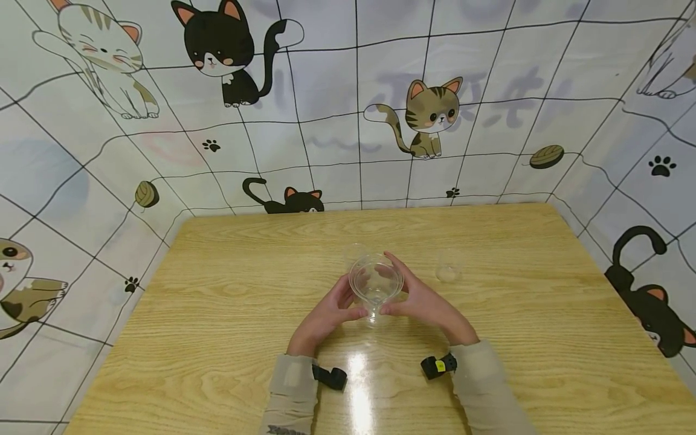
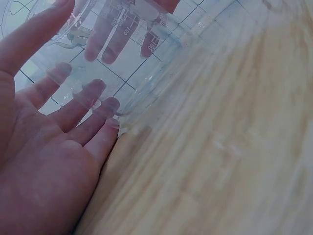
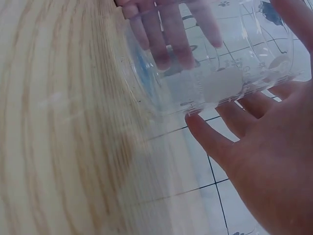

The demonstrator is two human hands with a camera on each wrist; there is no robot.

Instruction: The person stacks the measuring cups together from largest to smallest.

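Note:
A clear glass beaker stands on the wooden table, its wide round rim facing up. Printed graduation marks show through its wall in the left wrist view. My left hand holds the beaker from the left, thumb at the near side and fingers round the far side. From the right, my right hand holds it the same way. In the right wrist view, fingertips of that hand touch the glass wall near the base, beside a pale printed patch.
Just behind the beaker, a second clear vessel is partly hidden. A small clear glass vessel stands to the right of my right hand. White sheets with cat drawings wall the table at the back and sides.

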